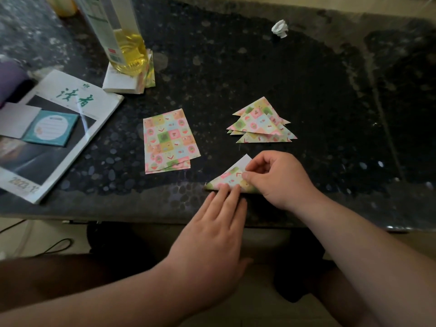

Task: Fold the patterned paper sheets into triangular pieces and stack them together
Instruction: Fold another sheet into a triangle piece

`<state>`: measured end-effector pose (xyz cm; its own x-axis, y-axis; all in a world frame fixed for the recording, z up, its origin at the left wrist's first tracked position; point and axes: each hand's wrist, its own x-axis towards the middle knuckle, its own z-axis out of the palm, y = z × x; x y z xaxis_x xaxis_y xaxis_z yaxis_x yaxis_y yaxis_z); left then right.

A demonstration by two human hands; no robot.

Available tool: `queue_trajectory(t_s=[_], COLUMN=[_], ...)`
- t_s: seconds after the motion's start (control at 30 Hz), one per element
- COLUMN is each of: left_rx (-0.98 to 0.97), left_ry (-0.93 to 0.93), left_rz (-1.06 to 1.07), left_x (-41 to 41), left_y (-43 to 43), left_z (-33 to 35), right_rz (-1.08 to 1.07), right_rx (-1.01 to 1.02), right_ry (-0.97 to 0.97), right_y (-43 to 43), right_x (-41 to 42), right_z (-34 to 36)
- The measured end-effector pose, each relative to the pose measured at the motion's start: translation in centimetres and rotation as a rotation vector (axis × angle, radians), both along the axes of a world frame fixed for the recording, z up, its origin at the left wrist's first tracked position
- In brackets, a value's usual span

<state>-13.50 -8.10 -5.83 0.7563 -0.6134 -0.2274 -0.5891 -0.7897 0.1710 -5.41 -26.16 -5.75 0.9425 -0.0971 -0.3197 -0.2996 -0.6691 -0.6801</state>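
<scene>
The left grip [212,232], fingers straight, presses the folded sheet [230,179]; the right grip [276,178] pinches its edge. The triangle stack [262,123] lies beyond the right grip.

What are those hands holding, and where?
A pastel patterned paper triangle: left hand presses its bottom edge flat; right hand pinches its right side.

Flat sheets [169,141] lie left of the triangle stack [262,125], the half-folded sheet [232,179] nearer.
</scene>
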Motion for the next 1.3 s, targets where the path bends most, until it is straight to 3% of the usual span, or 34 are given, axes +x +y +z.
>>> queue_trajectory(t_s=[0.5, 0.63, 1.3], left_rx=[-0.043, 0.020, 0.128], left_ry=[-0.080, 0.022, 0.132], left_rz=[0.018, 0.016, 0.000], left_x=[0.8, 0.9, 1.0], left_y=[-0.8, -1.1, -1.3], left_z=[-0.5, 0.0, -0.1], right_rz=[-0.041, -0.022, 0.072], right_rx=[-0.030, -0.054, -0.062], right_ry=[0.021, 0.025, -0.030], right_y=[0.5, 0.6, 1.0], right_x=[0.5, 0.6, 0.3], right_z=[0.1, 0.1, -0.1])
